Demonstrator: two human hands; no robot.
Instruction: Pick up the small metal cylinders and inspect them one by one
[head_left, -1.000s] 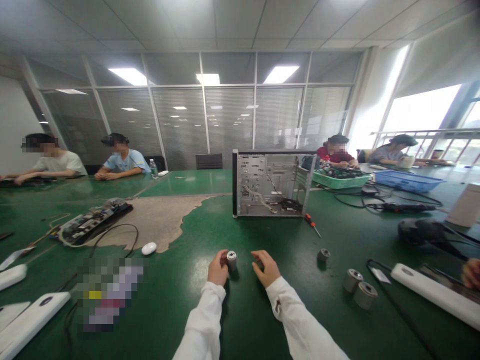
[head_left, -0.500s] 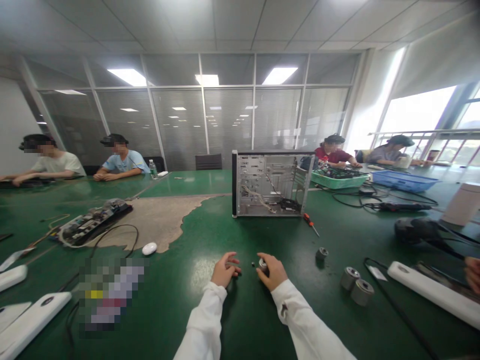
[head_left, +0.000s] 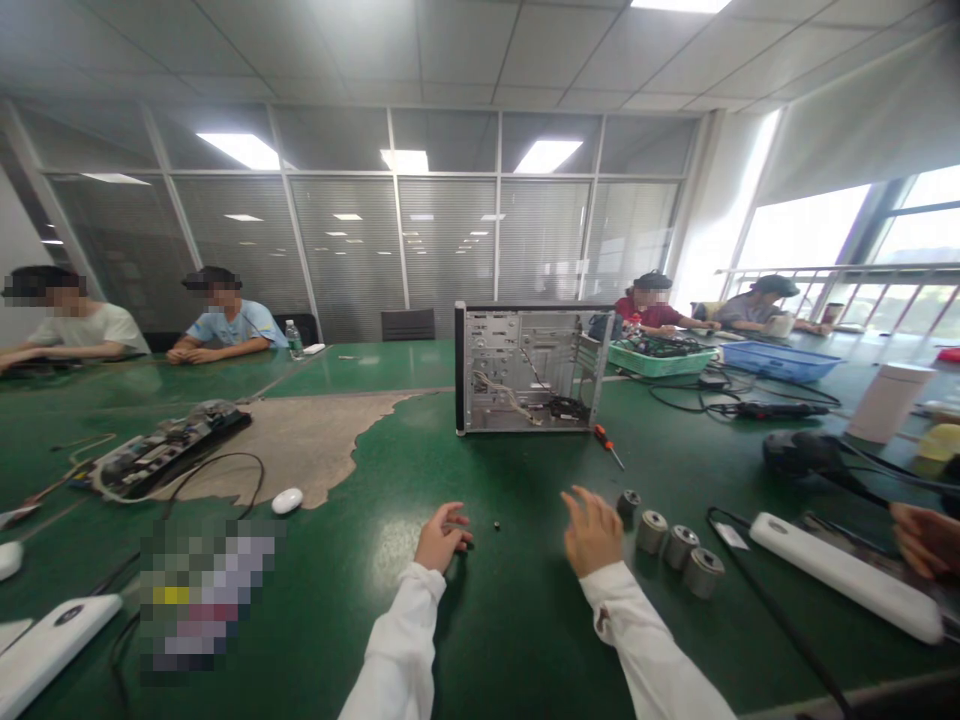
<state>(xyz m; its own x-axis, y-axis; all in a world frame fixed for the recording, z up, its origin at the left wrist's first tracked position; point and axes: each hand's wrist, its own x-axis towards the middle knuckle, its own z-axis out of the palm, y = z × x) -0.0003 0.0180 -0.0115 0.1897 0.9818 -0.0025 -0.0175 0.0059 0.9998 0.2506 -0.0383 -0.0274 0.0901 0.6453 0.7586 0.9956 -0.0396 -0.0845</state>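
My left hand rests low over the green table, fingers loosely curled and apart, with nothing seen in it. To its right lies a tiny dark piece. My right hand has its fingers spread and holds nothing. Just right of it, several metal cylinders form a slanting row: a dark one at the back, then a silver one, another, and a front one.
An open computer case stands ahead, a screwdriver beside it. At left are a circuit assembly and a white mouse. A white power strip lies right, near another person's hand. Baskets and people are farther back.
My right hand has moved right and let go of a metal cylinder, which now stands in the row with the others. My left hand has barely moved. The view has turned slightly right.
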